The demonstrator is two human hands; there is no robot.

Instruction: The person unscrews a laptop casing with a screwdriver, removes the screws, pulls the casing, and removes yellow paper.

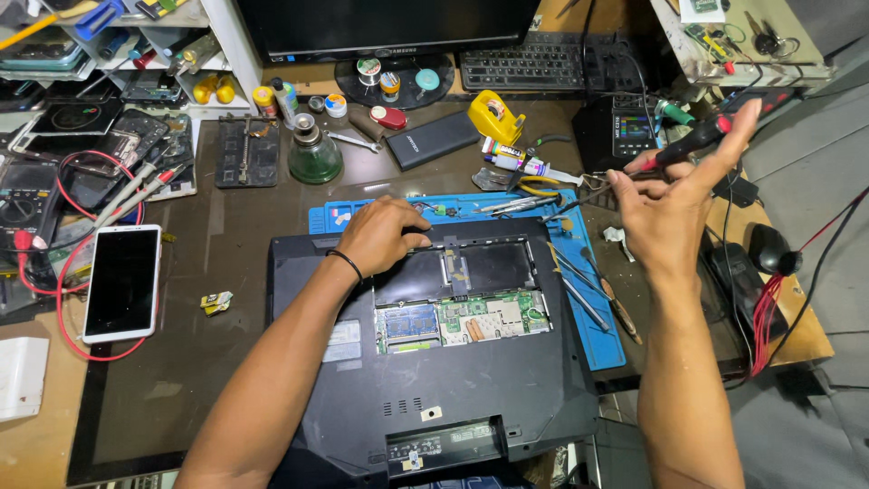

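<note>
- Left hand (378, 234): palm down, fingers curled, pressed flat, forearm running in from seven o'clock, thin black band at the wrist.
- Right hand (674, 195): raised, fingers spread toward one o'clock, thumb and forefinger pinched, forearm rising from six o'clock.

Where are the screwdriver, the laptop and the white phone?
screwdriver (695, 140), head view, on its black handle
laptop (471, 389), head view, on its black bottom cover
white phone (121, 281), head view, on its dark screen

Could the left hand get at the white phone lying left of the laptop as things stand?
Probably yes. The left hand rests on the upturned laptop holding nothing, and the white phone lies face up on the mat with bare surface between; only a red wire loops around it.
</note>
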